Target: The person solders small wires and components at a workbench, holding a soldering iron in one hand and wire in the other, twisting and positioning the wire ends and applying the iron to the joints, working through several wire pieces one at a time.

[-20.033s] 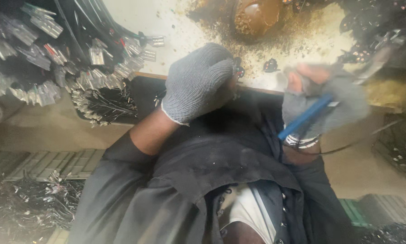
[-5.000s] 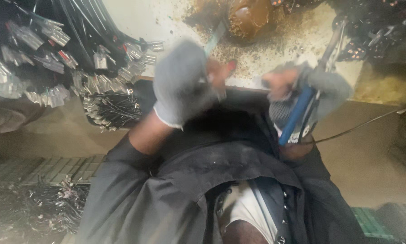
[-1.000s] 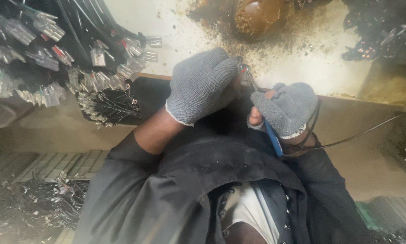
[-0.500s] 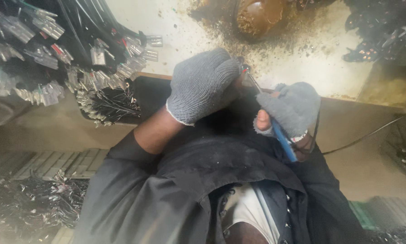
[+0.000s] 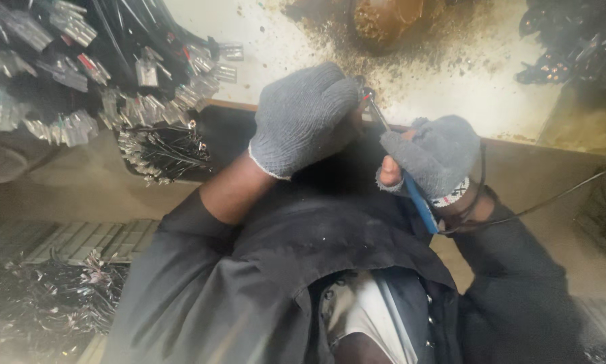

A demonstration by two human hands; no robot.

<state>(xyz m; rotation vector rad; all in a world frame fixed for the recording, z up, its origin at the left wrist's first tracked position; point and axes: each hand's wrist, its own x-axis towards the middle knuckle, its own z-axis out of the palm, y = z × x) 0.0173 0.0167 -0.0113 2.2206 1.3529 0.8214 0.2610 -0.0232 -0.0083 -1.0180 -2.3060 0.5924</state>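
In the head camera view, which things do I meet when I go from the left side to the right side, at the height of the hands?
Bundle of black cables with metal connectors → left hand in a grey glove → blue-handled tool → right hand in a grey glove → thin black wire.

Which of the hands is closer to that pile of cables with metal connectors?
The left. The left hand is closed in a grey glove just right of the cable pile. The right hand, holding a blue-handled tool, is farther off, beyond the left.
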